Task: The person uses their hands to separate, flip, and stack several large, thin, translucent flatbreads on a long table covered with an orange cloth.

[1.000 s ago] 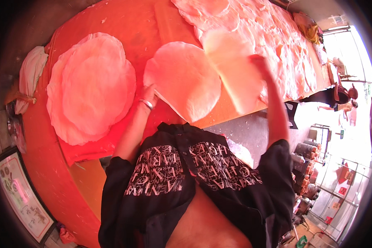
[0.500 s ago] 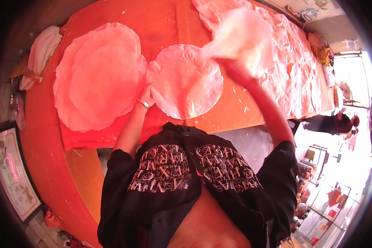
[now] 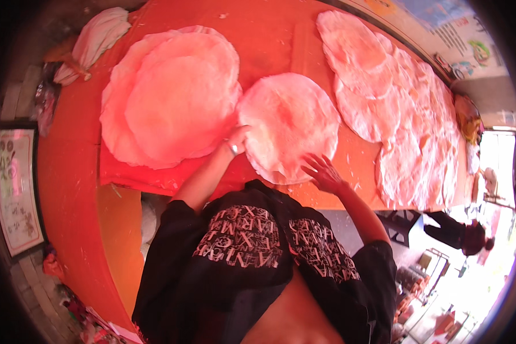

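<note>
A thin round flatbread sheet (image 3: 289, 123) lies in front of me on the orange table. My left hand (image 3: 239, 137), with a metal bracelet at its wrist, is at the sheet's left edge. Its fingers are closed together and look pinched on that edge, though the fingertips are partly hidden. My right hand (image 3: 325, 174) is spread over the sheet's near right edge, holding nothing. Left of it stands a broad stack of larger round sheets (image 3: 178, 109). At the right, many overlapping sheets (image 3: 367, 86) spread over the table.
The orange table (image 3: 269, 40) has pale flakes scattered on it. A white cloth bundle (image 3: 103, 34) sits past its far left corner. A framed panel (image 3: 17, 192) leans at the left. On the right, a person in dark clothes (image 3: 450, 229) is near a bright opening.
My right hand has let go of a sheet, now lying among those at the right, and has come back to the middle sheet. My left hand stays at its edge. The view has shifted.
</note>
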### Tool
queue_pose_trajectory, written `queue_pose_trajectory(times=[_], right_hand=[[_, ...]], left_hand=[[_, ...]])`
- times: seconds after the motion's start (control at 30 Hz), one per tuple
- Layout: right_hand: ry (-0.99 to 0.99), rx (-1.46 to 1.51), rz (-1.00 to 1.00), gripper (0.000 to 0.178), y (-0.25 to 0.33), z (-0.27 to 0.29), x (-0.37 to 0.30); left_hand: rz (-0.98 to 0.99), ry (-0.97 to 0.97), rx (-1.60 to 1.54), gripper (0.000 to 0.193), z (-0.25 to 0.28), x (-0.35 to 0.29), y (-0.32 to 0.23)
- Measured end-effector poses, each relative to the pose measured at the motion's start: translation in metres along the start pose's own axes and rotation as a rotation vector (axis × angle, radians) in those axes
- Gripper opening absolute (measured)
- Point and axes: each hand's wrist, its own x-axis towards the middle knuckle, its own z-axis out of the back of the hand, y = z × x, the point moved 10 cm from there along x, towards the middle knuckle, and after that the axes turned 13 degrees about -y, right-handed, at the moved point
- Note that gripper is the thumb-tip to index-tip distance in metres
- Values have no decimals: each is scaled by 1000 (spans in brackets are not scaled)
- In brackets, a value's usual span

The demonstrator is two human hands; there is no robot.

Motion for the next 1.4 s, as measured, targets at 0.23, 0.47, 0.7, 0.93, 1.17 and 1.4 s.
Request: queue_pose_trajectory(times=[0.23, 0.47, 0.7, 0.93, 1.17, 1.4], right_hand=[[-287, 90, -294, 47, -39, 27, 4], [-380, 75, -403, 41, -58, 52, 11], [-422, 70, -528, 40, -117, 50, 32], [-569, 5, -717, 47, -229, 60, 81], [-404, -429, -783, 73, -301, 57, 150], [-578, -777, -829, 71, -383, 52, 187]], left_hand=[[-540, 269, 453, 22, -135, -53, -170], [-667, -9, -226, 14, -6, -50, -338], [-244, -395, -298, 27, 138, -4, -166], [-87, -284, 133, 21, 31, -28, 2], [-6, -378, 191, 21, 39, -30, 1], [33, -468, 160, 21, 39, -32, 0]])
